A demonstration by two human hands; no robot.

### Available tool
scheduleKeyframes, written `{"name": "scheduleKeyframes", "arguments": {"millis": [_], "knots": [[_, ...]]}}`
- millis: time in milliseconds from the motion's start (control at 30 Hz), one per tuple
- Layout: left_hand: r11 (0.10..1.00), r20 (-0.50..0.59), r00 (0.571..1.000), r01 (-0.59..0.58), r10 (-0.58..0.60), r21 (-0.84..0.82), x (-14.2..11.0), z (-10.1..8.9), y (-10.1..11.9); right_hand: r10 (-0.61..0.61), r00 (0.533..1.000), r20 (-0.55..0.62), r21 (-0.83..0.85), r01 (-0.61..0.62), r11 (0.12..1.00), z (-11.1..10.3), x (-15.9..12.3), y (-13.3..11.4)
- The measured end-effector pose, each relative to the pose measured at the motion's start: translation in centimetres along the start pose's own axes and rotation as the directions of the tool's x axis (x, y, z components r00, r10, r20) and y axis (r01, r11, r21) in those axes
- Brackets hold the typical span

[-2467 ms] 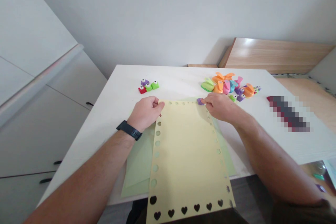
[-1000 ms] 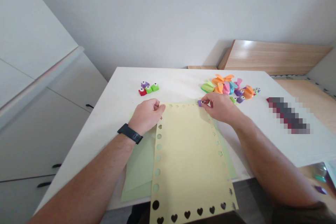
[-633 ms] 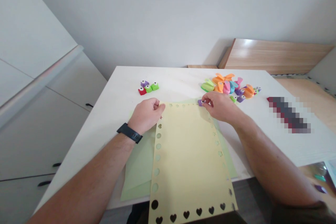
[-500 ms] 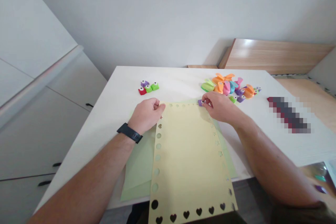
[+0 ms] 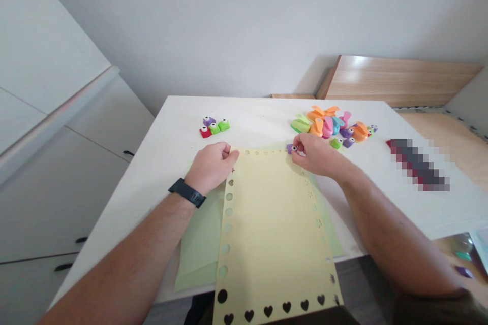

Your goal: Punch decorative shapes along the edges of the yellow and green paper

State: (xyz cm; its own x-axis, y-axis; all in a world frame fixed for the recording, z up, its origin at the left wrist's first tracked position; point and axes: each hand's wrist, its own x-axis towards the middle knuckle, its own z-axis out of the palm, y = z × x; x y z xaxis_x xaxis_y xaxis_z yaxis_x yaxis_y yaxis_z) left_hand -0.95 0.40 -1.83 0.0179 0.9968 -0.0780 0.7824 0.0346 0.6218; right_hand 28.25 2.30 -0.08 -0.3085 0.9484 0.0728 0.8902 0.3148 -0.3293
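Note:
A pale yellow paper sheet (image 5: pixel 274 233) lies on the table, with a border of punched holes, stars and hearts. My left hand (image 5: pixel 210 167) grips its top left corner. My right hand (image 5: pixel 316 155) is at the top edge, its fingertips pinching a small purple craft punch (image 5: pixel 291 149) that sits on the edge of the sheet. Under the yellow sheet lie pale green paper sheets (image 5: pixel 200 246), partly hidden. A black wristband (image 5: pixel 186 193) circles my left wrist.
Three small craft punches (image 5: pixel 213 128) stand at the far left of the white table (image 5: pixel 263 109). A colourful pile of craft punches (image 5: pixel 328 127) lies at the far right. A pixelated object (image 5: pixel 417 165) lies on the right. White cabinets (image 5: pixel 64 198) stand left.
My right hand has closed more firmly around the purple punch at the sheet's edge. My left hand stays on the corner, and the view has shifted slightly.

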Motion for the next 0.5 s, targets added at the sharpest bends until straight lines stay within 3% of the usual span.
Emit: {"name": "scheduleKeyframes", "arguments": {"millis": [500], "knots": [[1.000, 0.026, 1.000, 0.018, -0.018, -0.017, -0.03, -0.04, 0.11, 0.030, 0.998, -0.056, 0.017, -0.029, 0.999, -0.19, 0.11, 0.36]]}}
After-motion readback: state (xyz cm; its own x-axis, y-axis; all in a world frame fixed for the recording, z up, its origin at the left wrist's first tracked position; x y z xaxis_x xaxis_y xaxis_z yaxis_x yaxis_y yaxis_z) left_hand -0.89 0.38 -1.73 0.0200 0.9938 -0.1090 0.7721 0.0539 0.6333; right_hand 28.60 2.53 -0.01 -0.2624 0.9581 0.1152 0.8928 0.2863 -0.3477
